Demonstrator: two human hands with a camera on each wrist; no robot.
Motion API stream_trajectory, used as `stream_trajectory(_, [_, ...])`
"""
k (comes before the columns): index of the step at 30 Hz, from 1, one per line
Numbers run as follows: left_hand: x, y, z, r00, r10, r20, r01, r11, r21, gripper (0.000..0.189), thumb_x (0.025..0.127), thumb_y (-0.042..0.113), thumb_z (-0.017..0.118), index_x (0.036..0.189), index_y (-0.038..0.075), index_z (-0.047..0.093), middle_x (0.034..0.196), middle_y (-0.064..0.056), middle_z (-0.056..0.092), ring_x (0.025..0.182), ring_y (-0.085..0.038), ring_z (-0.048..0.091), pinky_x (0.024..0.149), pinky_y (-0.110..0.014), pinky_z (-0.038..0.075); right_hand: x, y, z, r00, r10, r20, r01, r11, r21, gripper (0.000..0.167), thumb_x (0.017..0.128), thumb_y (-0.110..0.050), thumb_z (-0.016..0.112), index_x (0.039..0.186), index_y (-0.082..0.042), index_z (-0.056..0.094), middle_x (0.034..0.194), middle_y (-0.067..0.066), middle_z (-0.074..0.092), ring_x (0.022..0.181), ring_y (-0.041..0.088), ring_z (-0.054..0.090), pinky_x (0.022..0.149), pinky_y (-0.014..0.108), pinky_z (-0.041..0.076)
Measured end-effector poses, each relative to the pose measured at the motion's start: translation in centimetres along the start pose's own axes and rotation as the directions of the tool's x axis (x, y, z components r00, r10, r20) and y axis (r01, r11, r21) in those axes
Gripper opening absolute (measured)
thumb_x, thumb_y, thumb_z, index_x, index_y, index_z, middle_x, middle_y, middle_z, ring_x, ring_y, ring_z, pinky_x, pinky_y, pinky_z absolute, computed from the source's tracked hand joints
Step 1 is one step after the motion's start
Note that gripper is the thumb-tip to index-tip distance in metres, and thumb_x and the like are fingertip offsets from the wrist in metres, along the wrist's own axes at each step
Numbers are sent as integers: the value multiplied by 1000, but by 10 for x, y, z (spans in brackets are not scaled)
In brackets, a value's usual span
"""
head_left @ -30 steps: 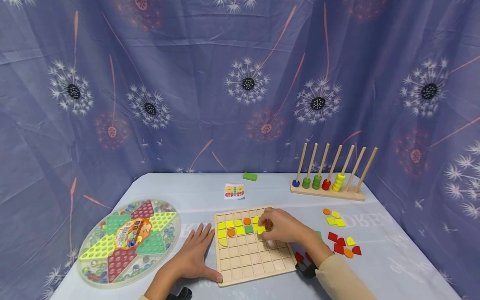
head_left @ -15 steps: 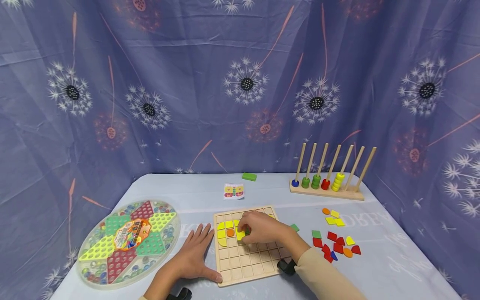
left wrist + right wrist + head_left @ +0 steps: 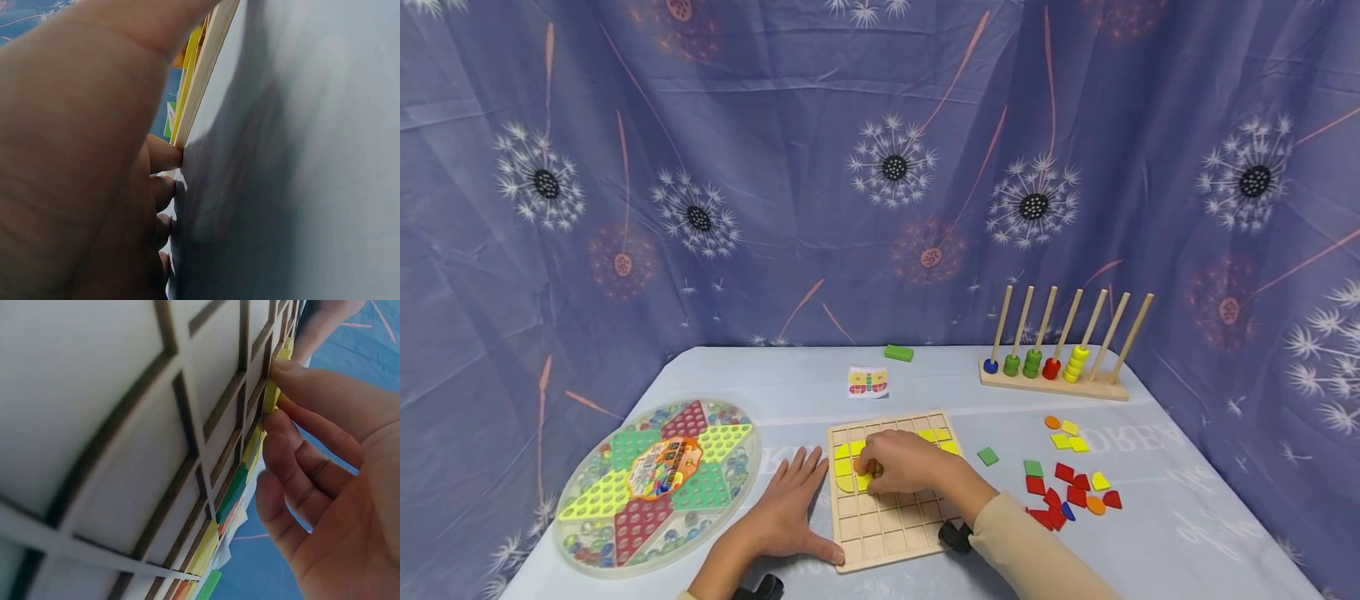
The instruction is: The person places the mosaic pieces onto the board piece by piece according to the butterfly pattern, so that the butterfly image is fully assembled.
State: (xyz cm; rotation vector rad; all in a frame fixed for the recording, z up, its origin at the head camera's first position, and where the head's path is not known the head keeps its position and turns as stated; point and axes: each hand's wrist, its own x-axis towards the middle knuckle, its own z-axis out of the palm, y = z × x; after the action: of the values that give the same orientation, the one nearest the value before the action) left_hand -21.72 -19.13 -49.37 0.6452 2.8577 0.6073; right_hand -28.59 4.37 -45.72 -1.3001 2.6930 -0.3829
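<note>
My left hand lies spread on the table, its thumb against the near left corner of the wooden grid board. Over the board's left part, my right hand pinches a yellow tile between thumb and fingers, right at the grid. The right wrist view shows the thumb on this yellow tile, low against the cells. Yellow tiles fill cells at the board's far right, and a green tile sits in another cell. Part of the pattern is hidden under the right hand.
Loose red tiles, yellow tiles and a green tile lie right of the board. Behind it are a butterfly card and a green block. A peg stand and a round marble board flank it.
My right hand has moved left across the board with the yellow tile, from the right columns to the left ones. The left hand stays put.
</note>
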Motion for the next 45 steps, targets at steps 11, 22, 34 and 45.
stream_trajectory(11, [-2,2,-1,1000,-4,-8,4,1000,5,138,50,87,66,152,3,25,157,-18,14,143,-39,4,112,-59,5,0,-1,3,1000,0,-26,-1,1000,-12,24,78,-30,82,99,-23,75,84,-19,60,75,-4,53,70,18,47])
stream_trajectory(22, [2,0,6,1000,-26,-14,27,999,33,140,46,90,63,152,6,27,158,-14,15,144,-36,4,114,-57,4,-37,23,-20,997,-45,-59,53,989,137,12,87,-19,72,99,-19,74,82,-20,59,70,-2,54,65,19,48])
stream_trajectory(34, [1,0,4,1000,-13,-17,13,1000,22,140,46,89,64,152,6,26,158,-15,14,144,-36,3,114,-56,3,-107,102,-43,984,173,-34,-163,968,192,13,85,-16,73,98,-17,71,79,-13,60,69,8,54,61,26,49])
stream_trajectory(45, [0,0,1,1000,-9,-17,10,1000,19,139,47,88,66,152,5,27,158,-16,15,144,-37,4,113,-57,4,-179,184,-59,909,414,-57,-380,875,300,17,83,-15,76,99,-12,73,88,-4,66,78,16,58,71,31,55])
